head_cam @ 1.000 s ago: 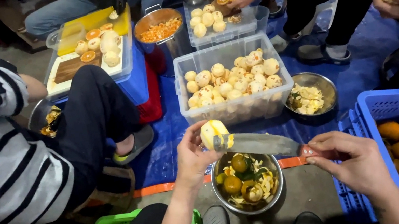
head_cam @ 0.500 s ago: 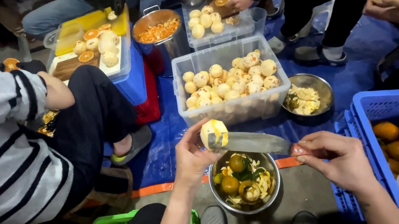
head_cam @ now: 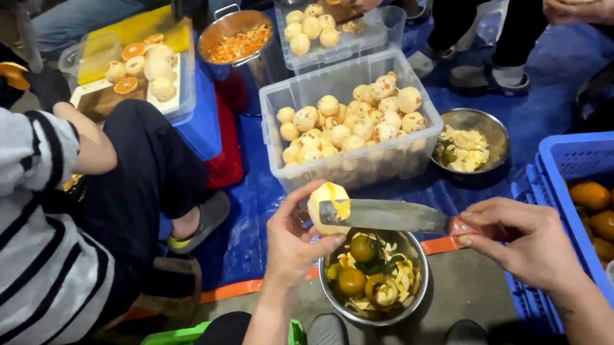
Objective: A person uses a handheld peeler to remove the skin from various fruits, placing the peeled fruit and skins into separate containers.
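Peeling an orange (head_cam: 327, 203) over our steel bowl (head_cam: 411, 305).
Our left hand (head_cam: 292, 238) grips the fruit; our right hand (head_cam: 525, 235) is closed on the knife (head_cam: 388, 215), blade touching the peel.

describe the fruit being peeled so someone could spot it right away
Start at the steel bowl of peels at bottom centre. Just above its rim, the left hand holds a peeled fruit, with the knife blade from the right hand against it. Unlike the binned ones, it keeps an orange skin patch.

A clear tub (head_cam: 357, 159) of peeled fruit stands beside a blue crate (head_cam: 552, 172).
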